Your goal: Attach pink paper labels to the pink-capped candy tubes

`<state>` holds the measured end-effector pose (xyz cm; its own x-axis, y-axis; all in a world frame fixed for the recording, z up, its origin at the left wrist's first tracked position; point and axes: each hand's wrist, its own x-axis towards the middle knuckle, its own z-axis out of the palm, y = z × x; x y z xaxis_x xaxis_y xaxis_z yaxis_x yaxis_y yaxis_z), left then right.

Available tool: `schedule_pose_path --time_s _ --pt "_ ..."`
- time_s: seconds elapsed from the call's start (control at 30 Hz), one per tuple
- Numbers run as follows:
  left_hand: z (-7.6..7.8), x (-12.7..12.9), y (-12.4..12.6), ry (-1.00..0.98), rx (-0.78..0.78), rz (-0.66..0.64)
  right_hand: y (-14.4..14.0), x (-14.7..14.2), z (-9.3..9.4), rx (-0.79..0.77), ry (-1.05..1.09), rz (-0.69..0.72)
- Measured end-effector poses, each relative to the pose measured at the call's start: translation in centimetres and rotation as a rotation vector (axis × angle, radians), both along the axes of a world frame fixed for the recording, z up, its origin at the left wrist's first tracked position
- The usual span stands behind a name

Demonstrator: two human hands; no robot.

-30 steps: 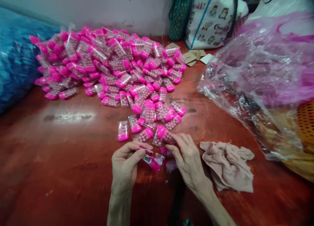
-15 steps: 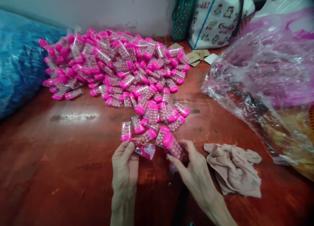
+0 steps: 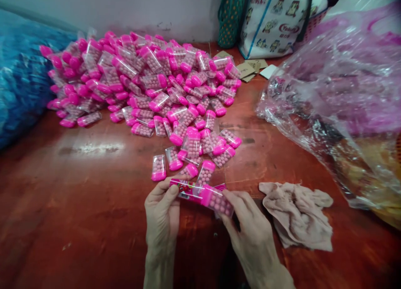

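Both hands have brought their pieces together near the table's front edge: left hand [image 3: 163,216] pinches the printed sleeve [image 3: 185,190], right hand [image 3: 250,232] pinches the candy box [image 3: 216,200]. Misalignment could crumple the sleeve.

Cut off and unreadable

Blue bag [image 3: 19,72] runs off the left edge; the sleeve label's [image 3: 185,190] print is too blurred to read.

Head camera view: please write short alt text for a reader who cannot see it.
Two bare hands hold a printed pink plastic sleeve in the left hand and a clear pink-capped candy case in the right hand, end to end. Behind lies a heap of such cases on a red-brown table.
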<state>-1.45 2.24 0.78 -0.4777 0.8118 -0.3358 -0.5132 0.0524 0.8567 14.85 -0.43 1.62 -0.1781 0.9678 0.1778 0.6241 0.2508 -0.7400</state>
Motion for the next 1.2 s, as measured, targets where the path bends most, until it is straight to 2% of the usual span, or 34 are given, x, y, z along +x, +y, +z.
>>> schedule_pose_path --time_s 0.27,0.5,0.67,0.87,1.03,1.1,1.2 --pt "-0.4 0.1 0.0 -0.075 -0.032 -0.08 0.7 0.5 0.8 -0.151 0.272 -0.015" --pt "0.1 -0.2 -0.2 -0.008 0.06 -0.167 0.8 0.1 0.8 -0.36 0.4 -0.023" --pt "0.3 0.0 -0.1 -0.048 0.05 -0.199 0.6 0.0 0.5 -0.318 0.4 -0.049" --pt "-0.2 1.1 -0.2 -0.123 0.001 -0.099 0.2 -0.6 0.0 -0.084 0.32 -0.101" --pt "0.3 2.7 -1.0 -0.192 -0.109 -0.159 0.0 -1.0 -0.5 0.019 0.257 -0.101" --pt "0.5 3.3 -1.1 -0.22 -0.134 -0.172 -0.1 -1.1 -0.7 -0.015 0.253 -0.102" --pt "0.6 3.5 -1.1 -0.247 -0.116 -0.19 -0.2 -1.1 -0.7 -0.228 0.289 -0.096"
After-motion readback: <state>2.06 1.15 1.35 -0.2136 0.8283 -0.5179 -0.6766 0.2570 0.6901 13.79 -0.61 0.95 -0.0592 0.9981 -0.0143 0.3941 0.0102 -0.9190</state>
